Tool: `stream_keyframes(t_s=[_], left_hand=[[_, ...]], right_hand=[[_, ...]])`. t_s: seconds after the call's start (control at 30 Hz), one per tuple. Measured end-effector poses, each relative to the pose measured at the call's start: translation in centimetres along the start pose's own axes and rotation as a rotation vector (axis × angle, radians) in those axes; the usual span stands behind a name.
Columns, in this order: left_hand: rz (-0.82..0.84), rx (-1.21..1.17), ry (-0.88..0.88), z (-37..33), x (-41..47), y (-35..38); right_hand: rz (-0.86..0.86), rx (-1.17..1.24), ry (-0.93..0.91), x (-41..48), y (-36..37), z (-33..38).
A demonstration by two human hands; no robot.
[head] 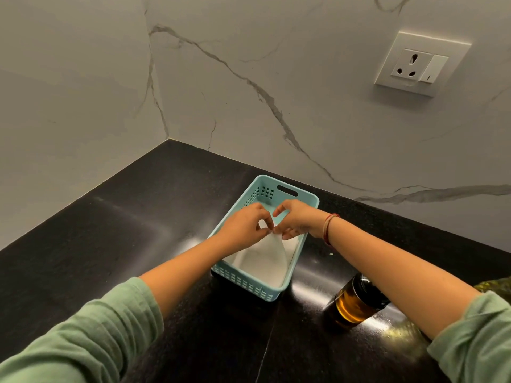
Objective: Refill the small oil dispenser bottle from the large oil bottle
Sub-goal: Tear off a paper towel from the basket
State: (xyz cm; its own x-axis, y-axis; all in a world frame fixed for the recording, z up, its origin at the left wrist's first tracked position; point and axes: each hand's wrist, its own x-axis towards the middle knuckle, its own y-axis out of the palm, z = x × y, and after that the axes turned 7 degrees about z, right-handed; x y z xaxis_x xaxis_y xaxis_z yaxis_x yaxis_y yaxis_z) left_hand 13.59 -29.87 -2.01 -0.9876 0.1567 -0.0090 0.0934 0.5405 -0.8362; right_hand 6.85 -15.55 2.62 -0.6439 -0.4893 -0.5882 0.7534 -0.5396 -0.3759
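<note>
A small glass oil bottle with amber oil and a dark top stands on the black counter at the lower right, partly hidden under my right forearm. The large oil bottle is not in view. Both hands are over a light blue plastic basket in the middle. My left hand and my right hand pinch the top of a white paper sheet that lies in the basket, fingertips close together.
The black stone counter runs into a corner of grey marble walls. A white wall socket with a switch sits high on the right wall. The basket's handle slot faces the back wall.
</note>
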Motion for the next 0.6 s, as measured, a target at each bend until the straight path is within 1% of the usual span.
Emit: stream_keyframes(t_s=[0.27, 0.37, 0.53, 0.6], left_hand=[[-0.021, 0.015, -0.005, 0.1, -0.5, -0.3], [-0.027, 0.011, -0.006, 0.1, -0.6, -0.3], [-0.045, 0.017, -0.008, 0.2, -0.9, -0.5], [-0.044, 0.030, -0.002, 0.2, -1.1, -0.6]], right_hand=[[0.044, 0.084, 0.051, 0.3, -0.8, 0.3], [0.027, 0.026, 0.044, 0.3, -0.6, 0.3], [-0.065, -0.055, -0.002, 0.7, -0.4, 0.1], [-0.073, -0.087, -0.018, 0.8, -0.5, 0.1]])
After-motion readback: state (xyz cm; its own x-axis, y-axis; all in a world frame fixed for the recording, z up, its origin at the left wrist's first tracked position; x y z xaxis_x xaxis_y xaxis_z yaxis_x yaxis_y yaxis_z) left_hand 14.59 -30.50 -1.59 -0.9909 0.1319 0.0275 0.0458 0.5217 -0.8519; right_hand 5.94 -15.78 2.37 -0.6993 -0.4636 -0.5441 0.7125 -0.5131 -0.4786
